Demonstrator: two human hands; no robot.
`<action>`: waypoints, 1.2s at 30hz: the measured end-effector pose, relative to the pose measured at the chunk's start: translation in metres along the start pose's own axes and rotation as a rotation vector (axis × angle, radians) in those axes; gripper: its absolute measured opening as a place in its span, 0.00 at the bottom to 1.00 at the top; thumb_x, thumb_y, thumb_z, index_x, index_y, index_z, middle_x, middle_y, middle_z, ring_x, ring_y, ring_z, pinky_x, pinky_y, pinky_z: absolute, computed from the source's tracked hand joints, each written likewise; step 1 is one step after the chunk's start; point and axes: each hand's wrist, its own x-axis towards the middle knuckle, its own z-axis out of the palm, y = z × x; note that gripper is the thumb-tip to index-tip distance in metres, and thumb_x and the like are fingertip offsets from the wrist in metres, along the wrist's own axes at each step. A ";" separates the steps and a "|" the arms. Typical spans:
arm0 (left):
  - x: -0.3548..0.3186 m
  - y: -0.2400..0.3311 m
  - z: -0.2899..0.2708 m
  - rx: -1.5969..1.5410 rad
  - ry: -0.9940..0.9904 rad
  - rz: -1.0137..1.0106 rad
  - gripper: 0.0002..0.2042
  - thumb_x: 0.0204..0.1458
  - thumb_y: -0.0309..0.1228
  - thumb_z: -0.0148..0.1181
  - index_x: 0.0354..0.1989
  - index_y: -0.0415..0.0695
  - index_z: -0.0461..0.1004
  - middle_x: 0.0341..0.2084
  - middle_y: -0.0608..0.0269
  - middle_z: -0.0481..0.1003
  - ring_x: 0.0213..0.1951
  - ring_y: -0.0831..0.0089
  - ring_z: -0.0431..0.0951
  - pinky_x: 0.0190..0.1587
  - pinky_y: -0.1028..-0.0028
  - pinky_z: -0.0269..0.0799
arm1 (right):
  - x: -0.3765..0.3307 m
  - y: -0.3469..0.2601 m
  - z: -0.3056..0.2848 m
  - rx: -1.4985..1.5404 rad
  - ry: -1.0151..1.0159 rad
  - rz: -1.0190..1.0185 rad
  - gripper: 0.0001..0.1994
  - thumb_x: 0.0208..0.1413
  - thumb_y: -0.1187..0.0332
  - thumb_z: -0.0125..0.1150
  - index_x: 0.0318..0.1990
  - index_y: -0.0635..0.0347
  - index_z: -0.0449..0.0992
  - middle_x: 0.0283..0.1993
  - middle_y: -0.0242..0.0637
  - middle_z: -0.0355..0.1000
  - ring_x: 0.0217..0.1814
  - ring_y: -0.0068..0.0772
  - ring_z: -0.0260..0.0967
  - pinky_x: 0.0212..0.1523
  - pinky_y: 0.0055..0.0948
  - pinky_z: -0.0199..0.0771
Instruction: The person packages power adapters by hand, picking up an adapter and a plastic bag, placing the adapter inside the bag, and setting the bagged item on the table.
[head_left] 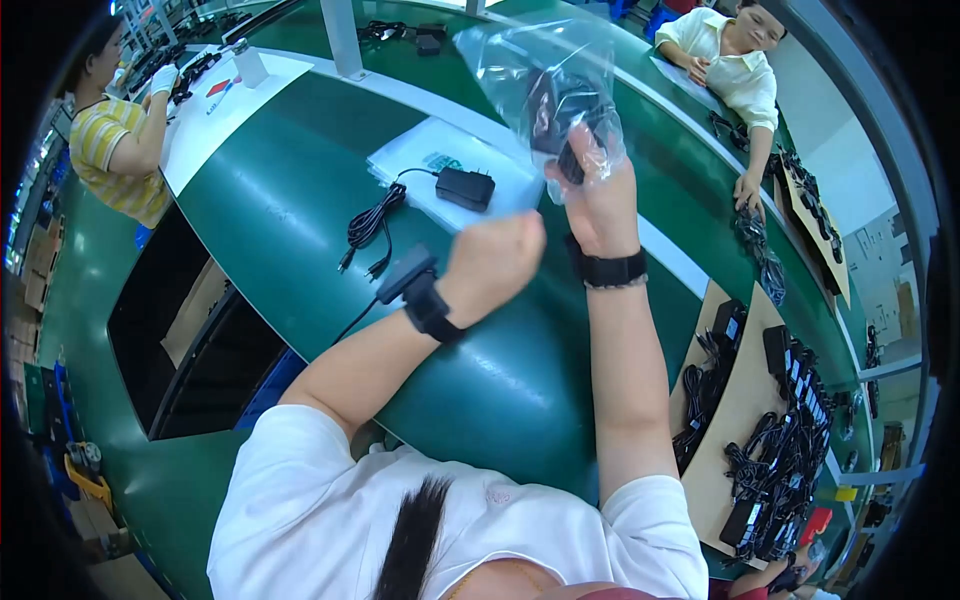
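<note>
Right grip [603,205] on clear bag [560,78], left grip [495,257] curled — black adapter [465,189] near

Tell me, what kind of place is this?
It looks like a factory packing room, maybe. See the big green table, the many black chargers lying on brown boards, and the clear bag in the right hand.

Right hand [607,205]: raised, gripping a clear plastic bag [510,65] with a dark item [543,108] inside.
Left hand [493,262]: curled, motion-blurred, near the flat bag stack [402,158].
Power adapter [466,188]: black, lying on that stack, its coiled cable [374,217] on the green worktable [490,385].
Cardboard sheets [722,462]: at right, bearing black adapters [812,395] and cables [757,452].
Cream-shirted co-worker [728,60]: one hand on a bagged bundle [757,250].
</note>
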 end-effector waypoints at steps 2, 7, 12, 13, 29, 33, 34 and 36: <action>0.016 -0.030 -0.029 -0.214 0.208 -0.367 0.10 0.55 0.33 0.46 0.26 0.41 0.66 0.20 0.53 0.69 0.22 0.58 0.71 0.25 0.64 0.65 | 0.002 -0.005 -0.013 -0.092 -0.033 -0.004 0.18 0.52 0.67 0.58 0.50 0.58 0.65 0.39 0.30 0.69 0.33 0.21 0.66 0.27 0.20 0.67; 0.077 -0.079 -0.086 -0.854 0.160 -0.655 0.33 0.44 0.48 0.61 0.53 0.34 0.62 0.40 0.60 0.70 0.42 0.73 0.68 0.43 0.75 0.63 | -0.011 -0.014 -0.027 -0.404 -0.284 0.189 0.18 0.48 0.71 0.60 0.47 0.64 0.66 0.32 0.31 0.67 0.27 0.19 0.63 0.24 0.18 0.64; 0.057 -0.072 -0.057 -1.306 -0.385 -0.678 0.25 0.49 0.48 0.57 0.48 0.42 0.69 0.41 0.67 0.72 0.43 0.79 0.69 0.44 0.76 0.65 | -0.015 -0.013 -0.019 -0.420 -0.349 0.167 0.18 0.46 0.71 0.62 0.45 0.65 0.67 0.30 0.30 0.68 0.25 0.19 0.64 0.25 0.18 0.66; 0.049 -0.064 -0.045 -1.440 -0.329 -0.710 0.24 0.50 0.47 0.56 0.49 0.43 0.67 0.41 0.67 0.71 0.43 0.79 0.69 0.43 0.76 0.65 | -0.019 -0.011 -0.016 -0.498 -0.307 0.190 0.18 0.47 0.71 0.61 0.46 0.64 0.67 0.31 0.30 0.69 0.28 0.19 0.65 0.27 0.18 0.66; 0.020 -0.071 -0.045 -1.567 0.151 -0.884 0.28 0.48 0.32 0.59 0.56 0.38 0.56 0.49 0.57 0.65 0.49 0.71 0.67 0.51 0.73 0.62 | -0.022 0.013 -0.012 -0.501 -0.275 0.161 0.20 0.50 0.70 0.60 0.50 0.65 0.64 0.35 0.31 0.69 0.32 0.19 0.66 0.30 0.19 0.69; 0.021 -0.045 -0.034 -1.681 0.149 -0.821 0.21 0.52 0.37 0.57 0.50 0.38 0.63 0.40 0.62 0.71 0.40 0.76 0.72 0.42 0.78 0.68 | -0.025 0.036 -0.007 -0.518 -0.357 0.084 0.19 0.51 0.71 0.59 0.51 0.64 0.64 0.34 0.28 0.68 0.31 0.17 0.65 0.30 0.18 0.68; 0.016 -0.037 -0.023 -1.609 0.272 -0.873 0.19 0.52 0.40 0.56 0.46 0.38 0.66 0.37 0.64 0.72 0.38 0.78 0.72 0.41 0.78 0.67 | -0.029 0.044 -0.004 -0.517 -0.364 0.094 0.19 0.51 0.71 0.59 0.51 0.64 0.64 0.34 0.28 0.68 0.31 0.17 0.65 0.30 0.18 0.68; 0.015 -0.031 -0.013 -1.602 0.323 -0.829 0.18 0.52 0.40 0.56 0.42 0.38 0.67 0.36 0.66 0.72 0.36 0.79 0.71 0.40 0.79 0.68 | -0.037 0.058 0.003 -0.468 -0.166 -0.018 0.18 0.52 0.72 0.57 0.50 0.63 0.64 0.35 0.28 0.68 0.32 0.16 0.64 0.30 0.18 0.68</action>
